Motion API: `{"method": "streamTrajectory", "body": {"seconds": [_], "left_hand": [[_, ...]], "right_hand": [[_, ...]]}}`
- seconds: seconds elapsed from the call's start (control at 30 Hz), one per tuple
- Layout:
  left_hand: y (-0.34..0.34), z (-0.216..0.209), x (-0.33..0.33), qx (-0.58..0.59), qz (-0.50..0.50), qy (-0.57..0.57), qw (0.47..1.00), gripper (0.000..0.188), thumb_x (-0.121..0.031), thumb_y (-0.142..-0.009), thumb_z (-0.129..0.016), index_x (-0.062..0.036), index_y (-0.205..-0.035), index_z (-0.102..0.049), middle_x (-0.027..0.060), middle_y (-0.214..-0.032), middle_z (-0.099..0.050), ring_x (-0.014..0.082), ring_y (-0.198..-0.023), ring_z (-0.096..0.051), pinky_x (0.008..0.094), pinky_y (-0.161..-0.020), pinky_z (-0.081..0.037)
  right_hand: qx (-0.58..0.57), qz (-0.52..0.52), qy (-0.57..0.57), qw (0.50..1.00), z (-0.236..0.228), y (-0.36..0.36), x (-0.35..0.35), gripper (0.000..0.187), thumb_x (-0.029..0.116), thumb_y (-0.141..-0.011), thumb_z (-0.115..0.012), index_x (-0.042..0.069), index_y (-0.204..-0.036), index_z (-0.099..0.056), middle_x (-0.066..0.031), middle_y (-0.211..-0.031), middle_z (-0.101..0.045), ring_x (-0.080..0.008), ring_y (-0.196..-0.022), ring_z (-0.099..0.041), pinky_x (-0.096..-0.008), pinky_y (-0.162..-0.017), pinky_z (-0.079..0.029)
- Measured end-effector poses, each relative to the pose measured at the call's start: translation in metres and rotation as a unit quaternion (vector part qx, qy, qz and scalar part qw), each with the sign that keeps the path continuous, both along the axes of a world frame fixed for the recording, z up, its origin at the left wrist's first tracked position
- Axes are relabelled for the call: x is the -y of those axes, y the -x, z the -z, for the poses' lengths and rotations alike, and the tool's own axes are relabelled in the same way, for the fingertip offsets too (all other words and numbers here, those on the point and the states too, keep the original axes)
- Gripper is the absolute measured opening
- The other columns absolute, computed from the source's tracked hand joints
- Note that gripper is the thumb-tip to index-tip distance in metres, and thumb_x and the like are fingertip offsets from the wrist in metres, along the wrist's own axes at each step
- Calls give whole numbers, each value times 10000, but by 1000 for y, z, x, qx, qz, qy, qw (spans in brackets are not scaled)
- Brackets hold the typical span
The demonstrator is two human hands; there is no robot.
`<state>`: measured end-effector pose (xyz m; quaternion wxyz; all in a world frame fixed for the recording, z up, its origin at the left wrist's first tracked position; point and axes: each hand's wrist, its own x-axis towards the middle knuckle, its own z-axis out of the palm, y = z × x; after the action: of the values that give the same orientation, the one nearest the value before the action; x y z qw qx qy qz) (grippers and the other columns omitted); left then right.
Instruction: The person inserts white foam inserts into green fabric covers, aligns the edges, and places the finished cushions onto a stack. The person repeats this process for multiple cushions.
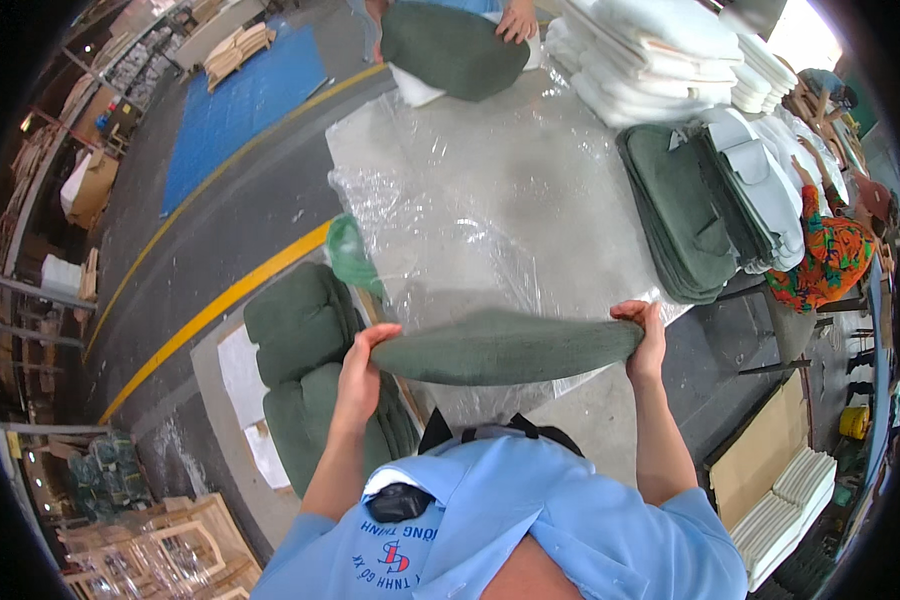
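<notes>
A dark green fabric cushion [510, 352] is held level in front of my body, seen nearly edge-on. My left hand [362, 368] grips its left end, and my right hand [647, 340] closes round the right end. Beneath and beyond it spreads a pale worktable covered with clear plastic sheeting [480, 200]. Left of my left arm, more plump green cushions [305, 320] lie piled on white and light-coloured sheets. A crumpled green plastic bag or wrap [350, 255] rests by the table's left edge.
Across the table, a co-worker's hands hold another green cushion [450, 50]. White padding [650, 65] stands stacked at the far right, near flat green covers [675, 215]. A person in an orange patterned top [830, 255] works on the right. Wooden frames [160, 550] are lower left.
</notes>
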<state>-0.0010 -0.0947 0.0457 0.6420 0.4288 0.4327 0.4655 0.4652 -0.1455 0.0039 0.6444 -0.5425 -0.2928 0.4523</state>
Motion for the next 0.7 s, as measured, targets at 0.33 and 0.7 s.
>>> {"method": "streamTrajectory", "body": {"seconds": [0.33,0.7], "left_hand": [[-26,60,-18,50,-172,27,983,719,-481,-1135,-336,14,-762,-700,188,-913,-749,321,-1105,-647,443,-1097,-426],[-4,45,-21,33,-244,18,969,694,-524,-1131,-365,-11,-861,-747,186,-1037,-748,317,-1143,-649,433,-1102,-433]], "right_hand": [[-28,54,15,998,47,4,-24,660,511,-1113,-399,-20,-905,-732,-158,-921,-751,-244,-924,-668,-378,-922,-494],[-107,-77,126,983,22,10,14,503,420,-1095,-483,-17,-1156,-724,-166,-1194,-748,-257,-1120,-674,-387,-1028,-494]]}}
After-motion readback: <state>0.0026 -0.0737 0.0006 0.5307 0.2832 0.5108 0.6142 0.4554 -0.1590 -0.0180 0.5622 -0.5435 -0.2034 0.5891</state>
